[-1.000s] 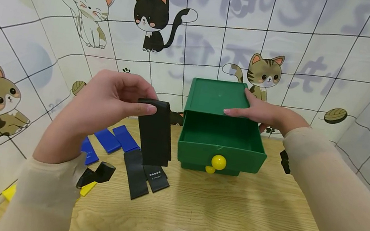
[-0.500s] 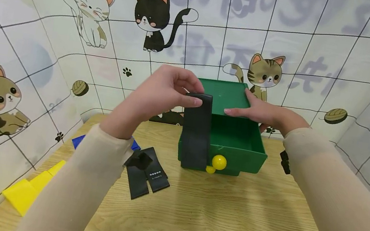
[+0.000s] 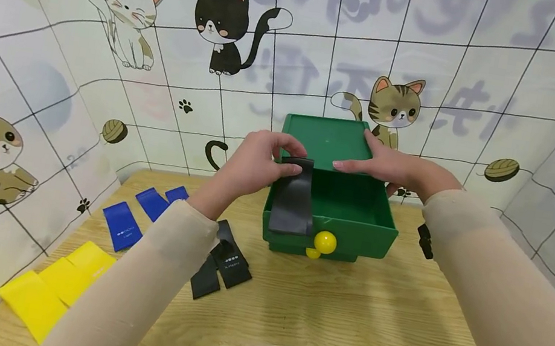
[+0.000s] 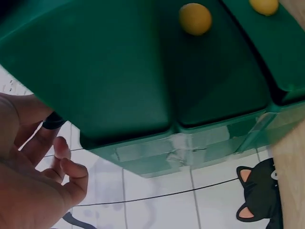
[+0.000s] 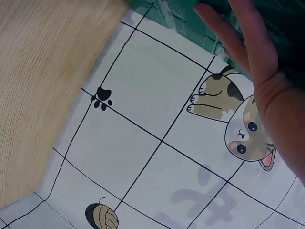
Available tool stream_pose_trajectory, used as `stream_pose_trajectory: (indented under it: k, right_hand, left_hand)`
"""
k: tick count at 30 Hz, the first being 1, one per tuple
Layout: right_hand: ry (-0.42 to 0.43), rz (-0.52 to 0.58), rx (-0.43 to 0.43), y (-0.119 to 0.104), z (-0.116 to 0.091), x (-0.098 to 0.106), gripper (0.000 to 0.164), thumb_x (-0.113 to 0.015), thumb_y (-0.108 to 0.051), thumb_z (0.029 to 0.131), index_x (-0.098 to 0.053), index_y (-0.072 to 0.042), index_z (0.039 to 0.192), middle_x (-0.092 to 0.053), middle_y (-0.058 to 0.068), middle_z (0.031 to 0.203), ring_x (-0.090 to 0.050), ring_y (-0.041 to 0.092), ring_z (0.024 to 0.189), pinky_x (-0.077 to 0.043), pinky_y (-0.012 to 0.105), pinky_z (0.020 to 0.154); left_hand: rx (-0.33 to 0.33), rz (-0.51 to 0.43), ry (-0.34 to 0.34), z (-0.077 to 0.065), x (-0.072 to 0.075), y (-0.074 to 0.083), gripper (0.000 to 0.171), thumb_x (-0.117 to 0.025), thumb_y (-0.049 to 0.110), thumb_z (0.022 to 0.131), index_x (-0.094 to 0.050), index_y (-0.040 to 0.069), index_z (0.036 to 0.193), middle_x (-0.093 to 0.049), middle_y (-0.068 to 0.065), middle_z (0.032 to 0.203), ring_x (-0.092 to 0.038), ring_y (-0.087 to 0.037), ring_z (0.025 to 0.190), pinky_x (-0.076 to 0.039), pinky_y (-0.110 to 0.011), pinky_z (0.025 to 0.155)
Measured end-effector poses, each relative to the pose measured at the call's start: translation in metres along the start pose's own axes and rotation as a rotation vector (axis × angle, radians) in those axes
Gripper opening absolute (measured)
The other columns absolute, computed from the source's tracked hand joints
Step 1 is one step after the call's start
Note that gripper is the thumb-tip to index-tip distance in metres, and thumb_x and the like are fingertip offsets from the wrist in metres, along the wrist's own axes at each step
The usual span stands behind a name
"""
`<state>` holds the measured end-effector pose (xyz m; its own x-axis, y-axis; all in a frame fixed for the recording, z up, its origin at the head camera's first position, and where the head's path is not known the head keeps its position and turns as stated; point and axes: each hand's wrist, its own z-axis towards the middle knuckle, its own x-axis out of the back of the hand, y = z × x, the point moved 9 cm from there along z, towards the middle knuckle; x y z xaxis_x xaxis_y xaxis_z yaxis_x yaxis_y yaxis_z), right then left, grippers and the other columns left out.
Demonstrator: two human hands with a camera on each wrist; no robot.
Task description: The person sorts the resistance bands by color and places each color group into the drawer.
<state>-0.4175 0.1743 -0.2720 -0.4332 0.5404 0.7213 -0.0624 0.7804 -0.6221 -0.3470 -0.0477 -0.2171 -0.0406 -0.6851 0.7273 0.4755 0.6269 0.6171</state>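
On the left of the table [image 3: 365,341] lie yellow strips [image 3: 63,281], overlapping one another and partly behind the left sleeve [image 3: 136,290]. Behind them are blue strips [image 3: 122,226]; the nearest carries a row of white marks and a small word, apparently "Light". Next come black strips [image 3: 233,270], one printed with white dots and what looks like "X.Heavy", in letters almost too small to read.

The left hand [image 3: 259,164] has its grip pinching the top of another black strip [image 3: 294,203] between thumb and fingers. This strip hangs at the left side of the green drawer box [image 3: 367,241], overlapping the front of the pulled-out upper drawer; whether it touches cannot be told. Two yellow knobs [image 3: 325,243] mark the drawers.

The right hand [image 3: 386,163] has its grip spread over the box's right edge, thumb on the top. Behind, pale characters on the cat-printed wall [image 3: 473,59] appear mirror-reversed.
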Motion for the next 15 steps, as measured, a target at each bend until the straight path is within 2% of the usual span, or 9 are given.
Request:
stream_pose_trajectory:
  k: [4,8,15]
  right_hand:
    - [0.005,-0.001,0.004,-0.001,0.000,0.000,0.129,-0.062,-0.077,0.092,0.035,-0.031,0.162,0.008,0.026,0.178,-0.026,0.056,0.156,-0.053,0.073,0.100]
    - [0.008,0.004,0.007,-0.001,0.000,0.000,0.128,-0.062,-0.076,0.092,0.035,-0.031,0.162,0.009,0.026,0.177,-0.026,0.057,0.156,-0.052,0.074,0.100]
    - [0.004,0.010,0.008,0.000,-0.001,0.000,0.128,-0.063,-0.076,0.092,0.035,-0.031,0.162,0.006,0.028,0.177,-0.026,0.057,0.156,-0.052,0.074,0.101]
  left_hand:
    - [-0.016,0.022,0.017,-0.001,-0.004,-0.005,0.016,-0.077,0.017,0.099,-0.080,0.016,0.115,-0.071,-0.003,0.120,-0.053,-0.025,0.104,-0.052,-0.039,0.082]
    - [-0.068,0.030,0.033,-0.002,-0.008,-0.005,0.012,-0.078,0.014,0.098,-0.080,0.014,0.110,-0.071,-0.004,0.119,-0.054,-0.026,0.105,-0.053,-0.042,0.089]
    - [-0.144,0.117,0.041,-0.002,-0.014,-0.002,0.014,-0.079,0.013,0.097,-0.081,0.010,0.111,-0.063,-0.010,0.120,-0.052,-0.029,0.119,-0.049,-0.045,0.104]
